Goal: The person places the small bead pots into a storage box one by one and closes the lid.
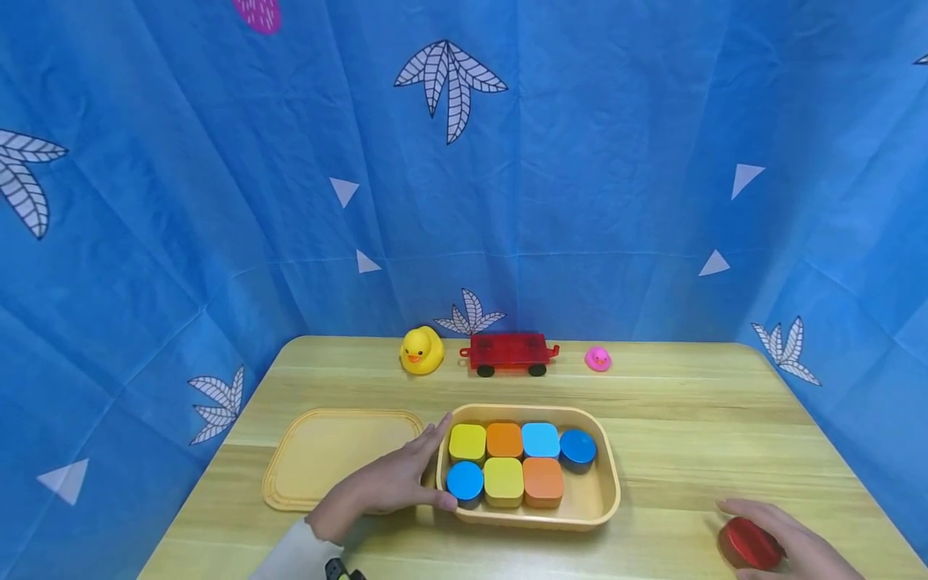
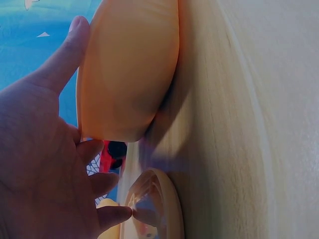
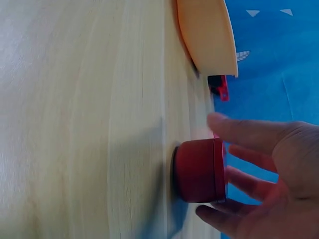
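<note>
A tan plastic bin (image 1: 583, 495) sits mid-table, holding square tins in yellow, orange (image 1: 543, 477) and light blue, plus two round blue tins (image 1: 577, 447). My left hand (image 1: 395, 477) rests on the bin's left end, its thumb at the near corner and index finger along the rim. In the left wrist view, the other fingers are spread and hold nothing. A round red tin (image 3: 197, 172) stands on the table at the right. Around it, my right hand (image 3: 294, 174) has its fingers spread, with the thumb apart from the tin; finger contact behind it is unclear.
Left of the bin lies a flat tan lid (image 1: 341, 451), partly behind my left hand. Along the table's back edge stand a yellow rubber duck (image 1: 421, 351), a red toy wagon (image 1: 510, 352) and a small pink duck (image 1: 598, 359). A blue curtain (image 1: 580, 201) hangs behind.
</note>
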`<state>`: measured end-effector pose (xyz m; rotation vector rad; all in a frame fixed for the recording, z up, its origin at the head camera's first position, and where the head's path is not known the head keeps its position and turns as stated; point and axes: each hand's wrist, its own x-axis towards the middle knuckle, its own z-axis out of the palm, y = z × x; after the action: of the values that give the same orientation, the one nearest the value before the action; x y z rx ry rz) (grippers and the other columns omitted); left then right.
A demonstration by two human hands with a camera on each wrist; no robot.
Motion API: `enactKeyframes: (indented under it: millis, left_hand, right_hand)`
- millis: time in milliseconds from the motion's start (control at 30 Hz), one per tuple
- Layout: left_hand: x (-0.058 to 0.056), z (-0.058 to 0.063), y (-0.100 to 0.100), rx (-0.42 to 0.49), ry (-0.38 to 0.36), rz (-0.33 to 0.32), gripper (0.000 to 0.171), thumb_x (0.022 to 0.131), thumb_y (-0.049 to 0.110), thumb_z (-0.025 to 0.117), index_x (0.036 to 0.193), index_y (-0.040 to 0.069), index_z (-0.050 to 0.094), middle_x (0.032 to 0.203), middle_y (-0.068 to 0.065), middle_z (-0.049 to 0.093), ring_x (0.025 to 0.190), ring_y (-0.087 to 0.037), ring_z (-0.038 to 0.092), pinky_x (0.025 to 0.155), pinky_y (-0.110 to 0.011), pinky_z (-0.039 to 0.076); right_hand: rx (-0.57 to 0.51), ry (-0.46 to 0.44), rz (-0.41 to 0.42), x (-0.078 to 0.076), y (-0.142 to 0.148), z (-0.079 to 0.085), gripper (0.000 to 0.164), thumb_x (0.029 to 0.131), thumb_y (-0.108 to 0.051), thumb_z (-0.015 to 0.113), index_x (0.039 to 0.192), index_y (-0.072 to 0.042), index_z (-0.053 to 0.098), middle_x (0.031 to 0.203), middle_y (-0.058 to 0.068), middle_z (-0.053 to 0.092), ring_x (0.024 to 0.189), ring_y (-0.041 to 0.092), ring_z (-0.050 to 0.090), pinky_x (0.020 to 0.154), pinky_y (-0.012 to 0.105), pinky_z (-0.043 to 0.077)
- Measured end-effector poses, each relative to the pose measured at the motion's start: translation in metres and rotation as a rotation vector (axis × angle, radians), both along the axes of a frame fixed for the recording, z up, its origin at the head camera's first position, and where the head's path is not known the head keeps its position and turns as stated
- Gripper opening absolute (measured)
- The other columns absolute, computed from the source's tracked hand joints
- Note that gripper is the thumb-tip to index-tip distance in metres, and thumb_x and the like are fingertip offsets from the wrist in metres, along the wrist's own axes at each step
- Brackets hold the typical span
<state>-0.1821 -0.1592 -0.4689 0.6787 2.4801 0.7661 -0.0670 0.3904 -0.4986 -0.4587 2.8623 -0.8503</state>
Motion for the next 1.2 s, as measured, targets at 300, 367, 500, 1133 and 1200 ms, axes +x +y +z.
enactKeyframes:
  millis: [300, 367, 500, 1133, 1200]
  left_hand:
    - [0.001, 0.005, 0.001, 0.003, -0.005, -0.003, 0.117, 0.086, 0.067, 0.071, 0.166, 0.033, -0.007, 0.173, -0.007, 0.009, 0.158, -0.034, 0.015, 0.12, -0.061, 0.031]
    - [0.001, 0.005, 0.0, 0.003, -0.005, -0.003, 0.117, 0.086, 0.068, 0.071, 0.166, 0.034, -0.007, 0.174, -0.006, 0.009, 0.158, -0.034, 0.014, 0.12, -0.061, 0.03]
    - [0.0, 0.003, 0.0, 0.0, -0.001, -0.002, 0.117, 0.086, 0.069, 0.071, 0.166, 0.035, -0.007, 0.174, -0.004, 0.009, 0.159, -0.033, 0.014, 0.12, -0.06, 0.031]
    - [-0.001, 0.0, 0.0, -0.012, 0.005, 0.012, 0.119, 0.083, 0.072, 0.071, 0.166, 0.036, -0.007, 0.173, -0.01, 0.013, 0.158, -0.035, 0.016, 0.119, -0.061, 0.032]
    - [-0.001, 0.0, 0.001, -0.014, 0.004, 0.014, 0.12, 0.083, 0.072, 0.071, 0.166, 0.036, -0.007, 0.173, -0.01, 0.013, 0.158, -0.035, 0.016, 0.119, -0.062, 0.032]
  right_hand:
    - [0.064, -0.219, -0.054, -0.006, -0.004, 0.013, 0.07, 0.084, -0.025, 0.086, 0.138, 0.008, 0.056, 0.127, 0.024, 0.063, 0.1, 0.016, 0.063, 0.075, 0.034, 0.062]
    - [0.045, -0.228, -0.075, -0.007, -0.007, 0.016, 0.07, 0.082, -0.021, 0.087, 0.137, 0.009, 0.056, 0.127, 0.025, 0.062, 0.101, 0.027, 0.063, 0.075, 0.04, 0.062]
    - [0.027, -0.242, -0.127, -0.011, -0.017, 0.027, 0.073, 0.08, -0.016, 0.088, 0.138, 0.009, 0.054, 0.127, 0.023, 0.062, 0.102, 0.03, 0.062, 0.077, 0.044, 0.062]
    - [-0.014, 0.061, -0.074, -0.024, -0.076, 0.069, 0.069, 0.078, -0.022, 0.091, 0.137, -0.003, 0.061, 0.123, 0.005, 0.067, 0.093, -0.002, 0.056, 0.073, 0.023, 0.057]
    - [-0.048, 0.107, -0.052, -0.026, -0.084, 0.071, 0.065, 0.078, -0.021, 0.091, 0.134, -0.005, 0.063, 0.122, 0.002, 0.067, 0.092, -0.004, 0.055, 0.073, 0.022, 0.056]
